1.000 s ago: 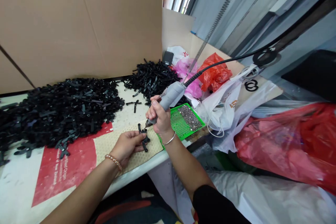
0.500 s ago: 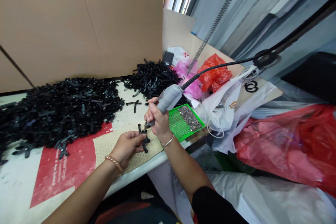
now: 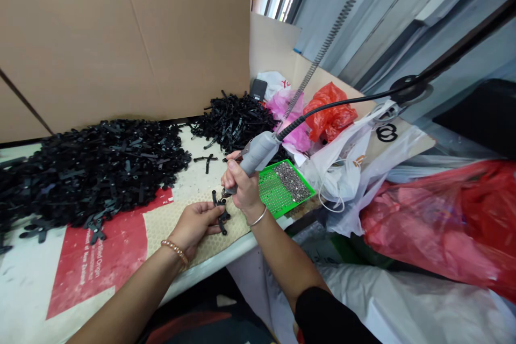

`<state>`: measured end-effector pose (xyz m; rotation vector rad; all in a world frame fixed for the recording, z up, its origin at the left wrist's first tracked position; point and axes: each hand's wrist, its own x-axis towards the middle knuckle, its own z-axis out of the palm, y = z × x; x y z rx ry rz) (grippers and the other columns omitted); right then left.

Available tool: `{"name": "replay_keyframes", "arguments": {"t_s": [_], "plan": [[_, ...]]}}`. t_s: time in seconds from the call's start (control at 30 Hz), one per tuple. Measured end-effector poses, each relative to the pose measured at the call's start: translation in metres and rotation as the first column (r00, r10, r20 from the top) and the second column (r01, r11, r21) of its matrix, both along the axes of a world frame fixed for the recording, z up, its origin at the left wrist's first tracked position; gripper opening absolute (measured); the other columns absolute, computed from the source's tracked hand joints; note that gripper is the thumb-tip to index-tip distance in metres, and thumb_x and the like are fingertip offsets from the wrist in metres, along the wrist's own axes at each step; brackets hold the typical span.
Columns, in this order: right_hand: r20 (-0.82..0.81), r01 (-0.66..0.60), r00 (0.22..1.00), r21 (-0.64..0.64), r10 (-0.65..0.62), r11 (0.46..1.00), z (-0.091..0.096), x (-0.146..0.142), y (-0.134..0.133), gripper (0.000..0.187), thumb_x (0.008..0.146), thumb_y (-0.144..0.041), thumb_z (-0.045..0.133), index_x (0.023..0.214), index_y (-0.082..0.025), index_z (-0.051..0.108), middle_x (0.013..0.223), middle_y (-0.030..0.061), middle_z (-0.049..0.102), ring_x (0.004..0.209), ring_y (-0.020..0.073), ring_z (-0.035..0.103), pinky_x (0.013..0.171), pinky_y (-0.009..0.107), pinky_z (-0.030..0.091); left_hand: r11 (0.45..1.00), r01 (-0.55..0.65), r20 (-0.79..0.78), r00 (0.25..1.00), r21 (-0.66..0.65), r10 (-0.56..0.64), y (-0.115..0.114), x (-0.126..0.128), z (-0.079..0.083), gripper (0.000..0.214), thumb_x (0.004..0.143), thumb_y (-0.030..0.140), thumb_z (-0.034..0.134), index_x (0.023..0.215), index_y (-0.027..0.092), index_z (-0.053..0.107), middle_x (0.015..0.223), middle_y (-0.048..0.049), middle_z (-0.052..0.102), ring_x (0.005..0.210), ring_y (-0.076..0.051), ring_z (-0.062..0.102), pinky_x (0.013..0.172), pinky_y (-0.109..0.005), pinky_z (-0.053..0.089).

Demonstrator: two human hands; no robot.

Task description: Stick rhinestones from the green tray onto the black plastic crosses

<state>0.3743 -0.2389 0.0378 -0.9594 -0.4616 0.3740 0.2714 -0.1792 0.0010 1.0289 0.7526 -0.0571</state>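
Observation:
My left hand (image 3: 198,224) pinches a small black jointed plastic part (image 3: 221,220) against the honeycomb-textured mat (image 3: 169,226). Wrapped round a grey electric screwdriver (image 3: 258,155) is my right hand (image 3: 242,185), and the tool leans with its tip down at the black part. Where the tip meets the part is too small to make out. Just right of that hand lies a green perforated tray (image 3: 274,196), its far right side covered with small metal screws (image 3: 293,180). A cross-shaped black part (image 3: 206,160) rests alone beyond the mat.
A large heap of black parts (image 3: 108,166) spreads at left, with a smaller heap (image 3: 237,118) farther back. The screwdriver's black cable (image 3: 350,99) and a coil spring (image 3: 330,37) run up right. Plastic bags (image 3: 330,113) crowd the right side; a cardboard panel (image 3: 121,37) stands behind.
The screwdriver has tipped or lowered very slightly, its cable shifting with it. Both hands stay at the same spot, still holding the black part and the tool.

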Motion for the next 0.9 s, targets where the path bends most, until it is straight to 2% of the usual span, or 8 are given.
{"name": "replay_keyframes", "arguments": {"t_s": [0.33,0.57,0.7,0.83,0.9], "plan": [[0.059,-0.033,0.998,0.011,0.032,0.999,-0.006,-0.003,-0.001,0.019,0.078,-0.031,0.067,0.089,-0.020,0.055,0.045,-0.0111,0.042,0.038,0.0065,0.039,0.044,0.020,0.038,1.000,-0.006,-0.002,1.000,0.001,0.006,0.000,-0.001,-0.004,0.024,0.059,0.024,0.081,0.065,0.010,0.061,0.060,-0.0022,0.063,0.053,-0.009,0.056,0.051,-0.020,0.052],[0.088,-0.153,0.984,-0.061,0.158,0.986,-0.010,0.001,0.003,0.024,0.076,-0.036,0.069,0.083,-0.020,0.053,0.052,-0.0096,0.047,0.036,0.0055,0.038,0.041,0.021,0.037,0.999,-0.035,-0.021,0.999,-0.011,0.035,0.000,0.000,-0.007,0.021,0.060,0.022,0.080,0.067,0.008,0.065,0.063,-0.0054,0.067,0.057,-0.012,0.061,0.054,-0.022,0.053],[0.087,-0.214,0.970,-0.129,0.226,0.968,-0.011,0.004,0.006,0.030,0.073,-0.043,0.070,0.082,-0.020,0.053,0.048,-0.0109,0.044,0.035,0.0059,0.037,0.040,0.021,0.035,0.999,-0.044,-0.018,0.999,-0.012,0.044,0.000,0.000,-0.007,0.023,0.058,0.022,0.082,0.068,0.008,0.067,0.067,-0.0072,0.069,0.058,-0.013,0.063,0.055,-0.023,0.054],[0.117,-0.240,0.959,-0.152,0.259,0.959,-0.012,0.002,0.008,0.029,0.074,-0.044,0.069,0.084,-0.020,0.055,0.047,-0.0109,0.044,0.036,0.0063,0.037,0.040,0.022,0.035,0.998,-0.057,-0.002,0.998,-0.007,0.057,-0.001,0.000,-0.007,0.021,0.059,0.020,0.082,0.065,0.008,0.067,0.063,-0.0059,0.068,0.057,-0.013,0.063,0.056,-0.024,0.054],[0.126,-0.213,0.965,-0.135,0.230,0.968,-0.006,0.000,0.004,0.028,0.076,-0.041,0.069,0.090,-0.020,0.057,0.048,-0.0109,0.044,0.037,0.0065,0.038,0.042,0.021,0.036,0.998,-0.053,-0.003,0.999,-0.015,0.053,-0.001,-0.001,-0.005,0.017,0.062,0.018,0.080,0.066,0.008,0.067,0.064,-0.0060,0.069,0.058,-0.013,0.064,0.056,-0.023,0.054]]}}
